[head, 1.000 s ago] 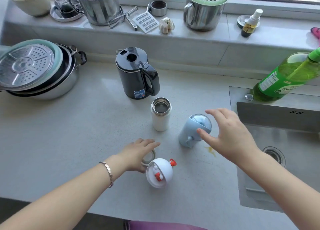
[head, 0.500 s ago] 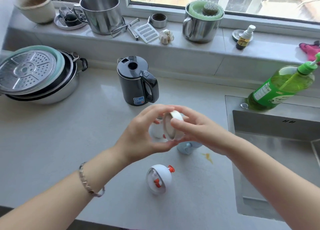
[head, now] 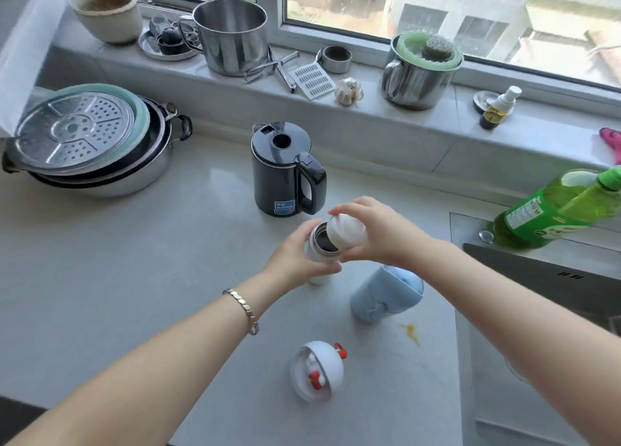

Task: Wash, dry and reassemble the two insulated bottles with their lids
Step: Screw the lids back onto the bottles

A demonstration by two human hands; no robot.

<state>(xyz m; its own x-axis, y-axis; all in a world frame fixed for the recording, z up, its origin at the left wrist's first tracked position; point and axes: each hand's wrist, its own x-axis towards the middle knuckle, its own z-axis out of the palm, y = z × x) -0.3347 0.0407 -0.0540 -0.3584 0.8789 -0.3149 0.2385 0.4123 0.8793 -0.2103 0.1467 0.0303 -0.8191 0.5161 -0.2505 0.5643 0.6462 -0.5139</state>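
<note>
A small white insulated bottle [head: 316, 277] stands on the counter with its steel mouth uncovered. My left hand [head: 295, 259] grips its body. My right hand [head: 373, 235] holds a white lid part [head: 346, 234] tilted against the bottle's rim. To the right of them a pale blue bottle [head: 383, 298] stands upright with its lid on. Near the front edge a round white dome lid with red parts [head: 317, 371] lies on its side.
A black electric kettle [head: 285, 170] stands just behind the bottles. Stacked steel pans [head: 90, 143] sit at the left. The sink [head: 544, 311] is on the right, with a green detergent bottle [head: 551, 210] at its far corner. A yellow stain [head: 410, 331] marks the counter.
My hands lifted the white lid part from the counter, turned it between them, then brought it to the white bottle's mouth. My left hand now grips the bottle. The camera tilted up.
</note>
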